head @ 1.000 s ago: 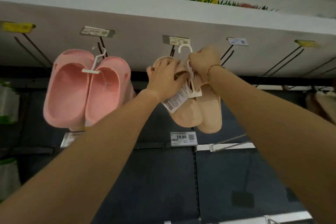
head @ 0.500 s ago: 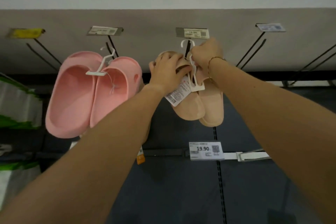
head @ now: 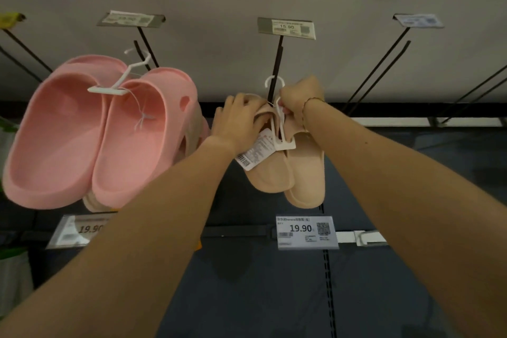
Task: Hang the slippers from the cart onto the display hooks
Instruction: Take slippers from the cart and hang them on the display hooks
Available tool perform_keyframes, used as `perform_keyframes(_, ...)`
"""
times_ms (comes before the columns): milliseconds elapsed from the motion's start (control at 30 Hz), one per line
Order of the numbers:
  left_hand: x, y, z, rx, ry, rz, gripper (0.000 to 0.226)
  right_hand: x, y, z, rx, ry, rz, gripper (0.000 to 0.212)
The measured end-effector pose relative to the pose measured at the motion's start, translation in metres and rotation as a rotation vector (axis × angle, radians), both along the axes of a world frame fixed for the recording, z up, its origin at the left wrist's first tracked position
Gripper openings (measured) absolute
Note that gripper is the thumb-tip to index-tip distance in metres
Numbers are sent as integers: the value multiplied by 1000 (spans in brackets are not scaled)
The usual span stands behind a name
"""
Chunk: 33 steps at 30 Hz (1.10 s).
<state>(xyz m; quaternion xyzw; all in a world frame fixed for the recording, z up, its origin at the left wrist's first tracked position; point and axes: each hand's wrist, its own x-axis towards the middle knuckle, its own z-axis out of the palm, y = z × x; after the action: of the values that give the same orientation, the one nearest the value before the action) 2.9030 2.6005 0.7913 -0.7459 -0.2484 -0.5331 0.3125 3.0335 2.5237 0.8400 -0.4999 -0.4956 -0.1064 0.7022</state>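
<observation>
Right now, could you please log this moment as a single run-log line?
step: hanging beige slippers | left hand: grips slippers | right hand: holds white hanger | hanger loop at display hook | pink slippers: hung

Colours on the rack, head view:
soft beige fabric slippers (head: 299, 173) on white plastic hanger (head: 282, 134) at 12 o'clock; glossy pink foam clogs (head: 90, 137) at 9; black wire hooks (head: 275, 68); white price tag with black barcode (head: 306, 232).
</observation>
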Motion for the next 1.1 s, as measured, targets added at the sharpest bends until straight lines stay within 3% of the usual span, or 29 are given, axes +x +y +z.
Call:
perform_keyframes(167,15,31,-9,-14,94,262,62,14,36,-8,-98,-59,-21,12)
perform_keyframes(433,48,102,-48,-168,193,336,68,54,90,-46,-328,-394,-160,24)
perform_keyframes(567,62,126,-66,-273,262,366,65,73,103,-68,-488,-479,-66,14)
perform_keyframes(667,69,133,-75,-414,346,343,69,81,118,-83,-678,-548,-54,34)
perform_keyframes(767,68,130,-78,-505,365,368,76,80,120,-92,-787,-626,-56,40)
perform_keyframes(1000,50,76,-70,-382,356,322,35,59,86,-92,-787,-726,-110,42)
perform_keyframes(1100,36,36,-61,-444,311,356,25,41,49,-86,-771,-780,-150,39)
